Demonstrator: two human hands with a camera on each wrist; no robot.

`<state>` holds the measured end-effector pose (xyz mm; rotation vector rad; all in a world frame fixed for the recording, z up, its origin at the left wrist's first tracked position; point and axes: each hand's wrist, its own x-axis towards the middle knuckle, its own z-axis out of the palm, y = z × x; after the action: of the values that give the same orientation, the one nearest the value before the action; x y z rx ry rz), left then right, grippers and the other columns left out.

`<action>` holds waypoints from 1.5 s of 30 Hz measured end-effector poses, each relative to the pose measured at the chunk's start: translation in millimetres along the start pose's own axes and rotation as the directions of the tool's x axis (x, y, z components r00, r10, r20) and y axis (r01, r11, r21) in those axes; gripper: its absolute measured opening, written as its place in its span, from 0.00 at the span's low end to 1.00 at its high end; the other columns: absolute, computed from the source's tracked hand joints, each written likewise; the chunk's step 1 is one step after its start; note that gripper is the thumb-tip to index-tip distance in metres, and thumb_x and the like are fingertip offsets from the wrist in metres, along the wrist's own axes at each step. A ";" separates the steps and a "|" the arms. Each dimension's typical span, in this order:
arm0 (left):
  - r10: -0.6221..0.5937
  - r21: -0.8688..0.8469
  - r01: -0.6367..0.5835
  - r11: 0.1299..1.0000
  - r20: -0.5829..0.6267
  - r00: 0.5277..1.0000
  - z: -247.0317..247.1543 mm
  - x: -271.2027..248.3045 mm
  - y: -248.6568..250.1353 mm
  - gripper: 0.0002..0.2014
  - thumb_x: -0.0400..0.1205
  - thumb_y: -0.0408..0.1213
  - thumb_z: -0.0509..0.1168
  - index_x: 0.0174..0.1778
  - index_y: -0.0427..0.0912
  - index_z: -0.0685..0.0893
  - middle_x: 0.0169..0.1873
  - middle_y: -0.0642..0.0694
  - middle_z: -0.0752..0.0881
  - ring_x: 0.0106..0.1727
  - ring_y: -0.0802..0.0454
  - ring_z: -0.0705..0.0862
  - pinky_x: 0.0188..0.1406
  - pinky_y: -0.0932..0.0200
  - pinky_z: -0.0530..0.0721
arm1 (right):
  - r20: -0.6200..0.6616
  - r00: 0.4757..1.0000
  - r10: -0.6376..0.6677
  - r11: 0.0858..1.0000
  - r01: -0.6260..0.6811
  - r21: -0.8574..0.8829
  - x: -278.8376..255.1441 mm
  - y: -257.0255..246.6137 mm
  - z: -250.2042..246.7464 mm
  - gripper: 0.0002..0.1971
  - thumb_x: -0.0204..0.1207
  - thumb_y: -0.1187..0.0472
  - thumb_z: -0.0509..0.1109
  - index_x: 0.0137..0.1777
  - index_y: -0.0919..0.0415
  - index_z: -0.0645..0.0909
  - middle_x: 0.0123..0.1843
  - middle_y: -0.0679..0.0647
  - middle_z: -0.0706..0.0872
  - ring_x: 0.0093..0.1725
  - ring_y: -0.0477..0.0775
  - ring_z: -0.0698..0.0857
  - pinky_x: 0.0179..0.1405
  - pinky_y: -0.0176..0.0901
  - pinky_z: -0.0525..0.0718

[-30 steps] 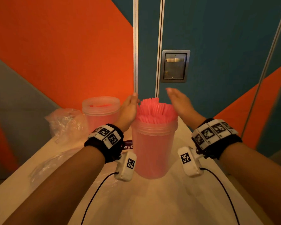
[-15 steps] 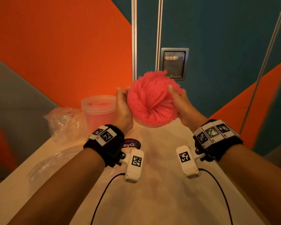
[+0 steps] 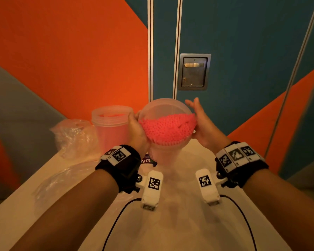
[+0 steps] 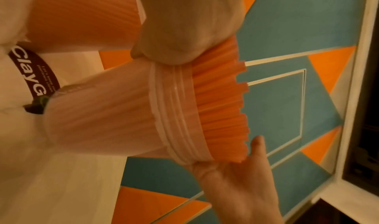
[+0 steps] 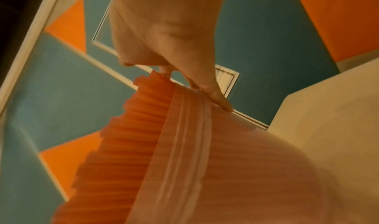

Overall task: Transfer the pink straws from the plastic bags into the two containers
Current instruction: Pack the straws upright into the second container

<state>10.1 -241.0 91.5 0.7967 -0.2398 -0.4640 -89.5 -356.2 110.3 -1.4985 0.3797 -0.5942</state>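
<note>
A clear plastic container point(image 3: 163, 107) is tilted with its mouth toward me, its base low over the table. Pink straws point(image 3: 169, 127) fill the lower part of the mouth and stick out past the rim point(image 4: 221, 114). My left hand point(image 3: 136, 131) grips the left side of the container near the rim. My right hand point(image 3: 201, 122) presses the right side of the rim with straight fingers point(image 5: 213, 96). A second clear container point(image 3: 111, 124) with straws inside stands upright just left of my left hand.
A crumpled clear plastic bag point(image 3: 74, 134) lies left of the second container, and a flatter one point(image 3: 62, 180) lies nearer me. A dark label point(image 3: 146, 160) sits on the pale table point(image 3: 170, 223). The orange and teal wall with a metal recess point(image 3: 194, 71) is close behind.
The container stood upright on the table with my hands at the straw tops. Both hands then tipped it toward me, and the straws have settled to the lower side of the mouth.
</note>
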 end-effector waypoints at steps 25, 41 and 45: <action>-0.014 0.341 -0.015 0.940 0.083 0.996 -7.5 28.6 -31.7 0.32 0.87 0.56 0.35 0.77 0.41 0.67 0.74 0.39 0.73 0.75 0.44 0.70 0.78 0.44 0.64 | -0.099 0.964 0.247 0.967 -0.240 0.080 26.3 9.8 -19.1 0.37 0.77 0.30 0.45 0.80 0.51 0.60 0.79 0.55 0.67 0.78 0.63 0.66 0.70 0.65 0.68; -0.061 0.448 0.013 0.894 0.093 0.994 -17.1 70.0 -44.8 0.34 0.83 0.62 0.36 0.78 0.47 0.66 0.73 0.42 0.73 0.73 0.45 0.72 0.77 0.40 0.66 | -0.099 0.979 0.179 0.982 -0.171 0.084 22.8 24.9 -5.3 0.35 0.80 0.35 0.41 0.80 0.55 0.61 0.79 0.51 0.69 0.77 0.53 0.68 0.79 0.50 0.65; -0.075 0.458 0.026 0.889 0.089 0.993 -17.9 72.4 -44.8 0.34 0.83 0.63 0.37 0.78 0.47 0.66 0.73 0.43 0.74 0.73 0.45 0.72 0.77 0.40 0.67 | -0.115 0.976 0.185 0.982 -0.180 0.050 20.5 23.3 -3.7 0.35 0.80 0.35 0.42 0.80 0.56 0.62 0.78 0.52 0.69 0.77 0.53 0.68 0.79 0.49 0.65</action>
<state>66.3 -292.1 48.9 1.2446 -0.4370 -0.5068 -72.1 -371.8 89.5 -1.3766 0.5885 -0.5433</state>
